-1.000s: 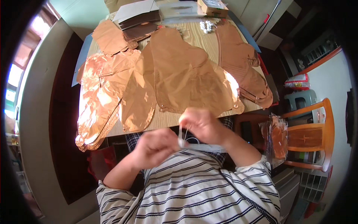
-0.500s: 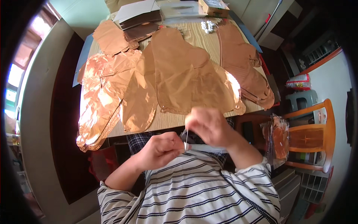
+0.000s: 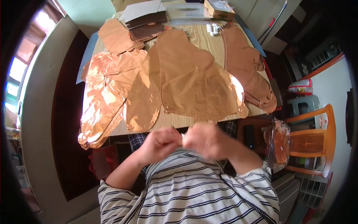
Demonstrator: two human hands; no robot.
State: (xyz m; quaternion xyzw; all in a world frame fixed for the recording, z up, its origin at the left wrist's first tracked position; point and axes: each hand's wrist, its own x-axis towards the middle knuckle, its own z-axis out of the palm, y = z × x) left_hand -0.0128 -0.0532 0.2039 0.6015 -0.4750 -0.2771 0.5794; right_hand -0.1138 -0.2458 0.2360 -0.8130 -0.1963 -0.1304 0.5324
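Close to my body, at the table's near edge, my left hand (image 3: 160, 143) is closed in a pinch. Pressed near it, my right hand (image 3: 205, 141) is also closed, its fingers blurred by motion. A small white bit of thin string (image 3: 183, 136) shows in the narrow gap between them; the rest is hidden by my fingers. Just beyond my hands lies a large flat, uninflated rose-gold foil balloon (image 3: 190, 78), touched by neither hand. To its left is a shinier, crumpled foil balloon (image 3: 106, 86), and to its right a darker flat one (image 3: 240, 56).
The wooden table (image 3: 171, 121) carries a stack of grey-white sheets (image 3: 143, 11), a cardboard box (image 3: 219, 10), clear plastic packs (image 3: 188, 11) and small white pieces (image 3: 213, 29). A wooden chair (image 3: 309, 142) stands right, with a plastic-wrapped copper-coloured packet (image 3: 279, 143) beside it.
My right hand has come down beside my left. The thin white string stretched between them before now shows only as a small white bit. My view has shifted slightly.
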